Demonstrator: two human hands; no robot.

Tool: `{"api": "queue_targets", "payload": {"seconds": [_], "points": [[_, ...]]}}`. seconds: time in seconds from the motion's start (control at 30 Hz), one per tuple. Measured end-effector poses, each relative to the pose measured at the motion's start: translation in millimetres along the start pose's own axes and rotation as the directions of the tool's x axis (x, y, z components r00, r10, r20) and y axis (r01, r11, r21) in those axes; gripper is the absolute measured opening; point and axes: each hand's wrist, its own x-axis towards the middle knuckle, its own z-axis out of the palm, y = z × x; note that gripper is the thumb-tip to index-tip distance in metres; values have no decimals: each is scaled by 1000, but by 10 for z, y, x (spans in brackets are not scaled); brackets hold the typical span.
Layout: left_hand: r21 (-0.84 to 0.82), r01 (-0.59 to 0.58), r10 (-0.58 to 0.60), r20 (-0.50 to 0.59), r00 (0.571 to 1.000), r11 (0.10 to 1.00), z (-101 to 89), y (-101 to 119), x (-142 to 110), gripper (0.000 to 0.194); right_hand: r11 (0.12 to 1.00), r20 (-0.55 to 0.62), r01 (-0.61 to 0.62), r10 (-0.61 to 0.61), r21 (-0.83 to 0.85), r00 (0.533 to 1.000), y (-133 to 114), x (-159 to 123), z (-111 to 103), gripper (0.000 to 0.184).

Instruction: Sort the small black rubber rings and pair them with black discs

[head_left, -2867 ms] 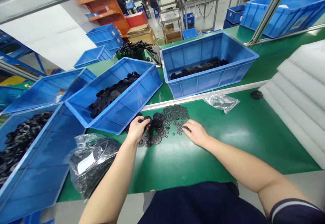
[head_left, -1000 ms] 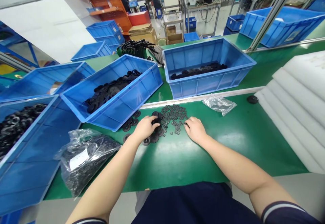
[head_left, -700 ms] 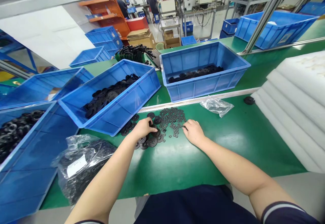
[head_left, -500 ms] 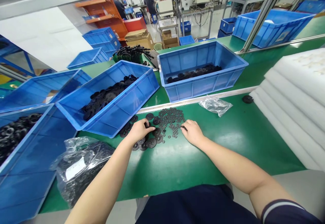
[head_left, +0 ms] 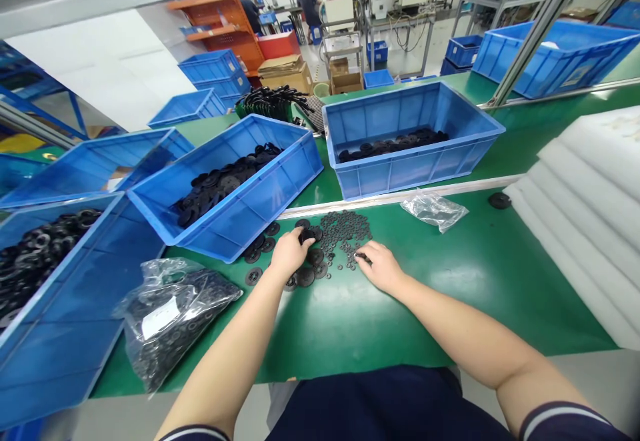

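Black plastic discs (head_left: 306, 274) lie loose on the green table (head_left: 450, 281) in front of me. My left hand (head_left: 287, 254) is closed on one black disc (head_left: 306, 234) among them. To the right spreads a patch of small black washers (head_left: 346, 229). My right hand (head_left: 380, 266) rests at the near edge of that patch, its fingertips pinched on a small black washer (head_left: 363, 257).
A tilted blue bin of black discs (head_left: 225, 184) stands just left of the pile, another blue bin (head_left: 410, 131) behind it. A clear bag of black parts (head_left: 170, 317) lies near left, an empty bag (head_left: 434, 209) right. White foam sheets (head_left: 590, 187) fill the right side.
My left hand has shifted among the discs and now holds one slightly farther back. My right hand stays at the washers, barely moved. The camera view swayed a little.
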Motion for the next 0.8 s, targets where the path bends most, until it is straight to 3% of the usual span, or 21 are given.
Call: {"api": "queue_targets", "payload": {"seconds": [0.13,0.3,0.53,0.63,0.7,0.73,0.8], "points": [[124,26,-34,62,998,992,-7,-83,145,55,999,-35,11,-10,33,999,44,1,2,8],[139,-116,105,87,991,983,5,-178,130,54,998,-37,12,-10,55,999,31,-3,2,8],[126,-140,143,-18,990,982,-61,-286,89,30,997,-55,8,-4,78,998,38,4,-4,9],[-39,-130,121,-170,978,991,-95,-211,-12,23,994,-82,19,-10,104,997,6,-4,-18,10],[-301,-59,-1,-193,981,952,-62,-69,-148,20,992,-110,44,-31,120,993,-42,-18,-29,12],[-461,1,-76,-143,987,887,-23,30,-237,20,990,-126,63,-47,125,991,-71,-28,-34,13],[-741,147,-159,55,986,656,87,266,-438,26,986,-151,108,-89,125,985,-131,-50,-37,16]]}}
